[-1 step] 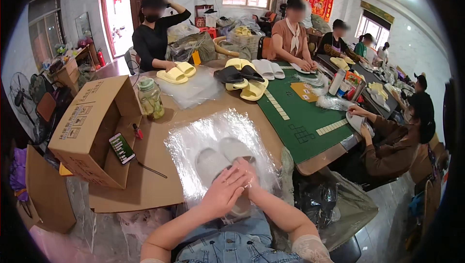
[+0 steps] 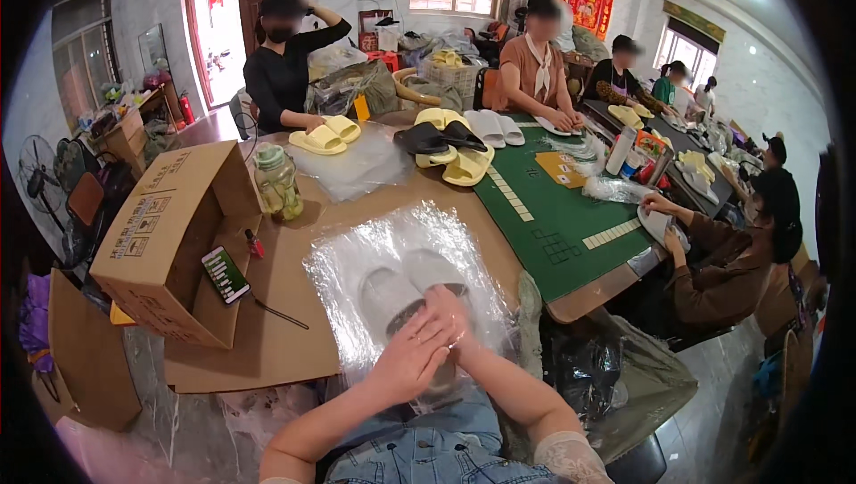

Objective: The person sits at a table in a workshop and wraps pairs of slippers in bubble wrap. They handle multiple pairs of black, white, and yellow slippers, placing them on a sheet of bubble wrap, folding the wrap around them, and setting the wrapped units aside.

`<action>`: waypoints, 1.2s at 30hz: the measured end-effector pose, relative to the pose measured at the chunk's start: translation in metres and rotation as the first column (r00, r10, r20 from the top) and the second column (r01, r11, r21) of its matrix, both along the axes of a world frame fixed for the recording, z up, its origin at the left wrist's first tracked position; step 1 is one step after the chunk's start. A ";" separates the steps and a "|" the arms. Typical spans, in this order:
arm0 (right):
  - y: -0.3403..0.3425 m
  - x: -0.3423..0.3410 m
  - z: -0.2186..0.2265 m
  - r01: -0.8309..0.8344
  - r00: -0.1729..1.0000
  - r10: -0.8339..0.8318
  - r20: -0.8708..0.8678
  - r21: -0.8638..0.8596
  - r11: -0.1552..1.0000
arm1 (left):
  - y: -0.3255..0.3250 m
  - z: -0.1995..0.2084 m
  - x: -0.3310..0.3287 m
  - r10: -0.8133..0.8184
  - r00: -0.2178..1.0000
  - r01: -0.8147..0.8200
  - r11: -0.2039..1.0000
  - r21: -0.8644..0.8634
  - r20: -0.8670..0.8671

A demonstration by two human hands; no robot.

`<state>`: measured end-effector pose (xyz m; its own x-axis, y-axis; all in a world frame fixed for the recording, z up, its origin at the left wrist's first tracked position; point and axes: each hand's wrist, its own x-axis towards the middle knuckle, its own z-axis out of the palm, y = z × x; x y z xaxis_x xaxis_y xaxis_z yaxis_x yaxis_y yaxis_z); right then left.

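A pair of pale grey slide slippers (image 2: 390, 295) lies on a stack of shiny clear plastic bags (image 2: 343, 248), directly in front of me at the table's edge. Whether the slippers are inside the top bag I cannot tell. Over their near ends my two hands meet. My left hand (image 2: 411, 355) lies flat across the other one, fingers stretched out and side by side. Partly covered by it, my right hand (image 2: 452, 313) points its visible fingers away from me. Nothing shows in either hand, and the near parts of the slippers are hidden beneath them.
To the left stand an open cardboard box (image 2: 169, 243), a phone (image 2: 225, 274) and a glass jar (image 2: 279, 183). Yellow and black slippers (image 2: 450, 145) are heaped beyond the bags. A green mat (image 2: 557, 234) covers the right side, where co-workers handle slippers.
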<state>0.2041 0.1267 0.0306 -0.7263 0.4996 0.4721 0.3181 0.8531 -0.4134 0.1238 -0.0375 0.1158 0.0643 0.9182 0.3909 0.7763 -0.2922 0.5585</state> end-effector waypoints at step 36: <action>-0.014 -0.014 -0.035 0.229 0.964 -0.216 -0.154 0.072 0.971 | 0.027 -0.103 -0.123 0.417 0.875 -0.450 0.888 0.098 0.245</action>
<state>0.1905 0.1124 -0.0047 -0.5232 0.5921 0.6129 0.4467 0.8030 -0.3945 0.0008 -0.0107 0.0132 -0.4263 0.7652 0.4824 0.7122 -0.0449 0.7006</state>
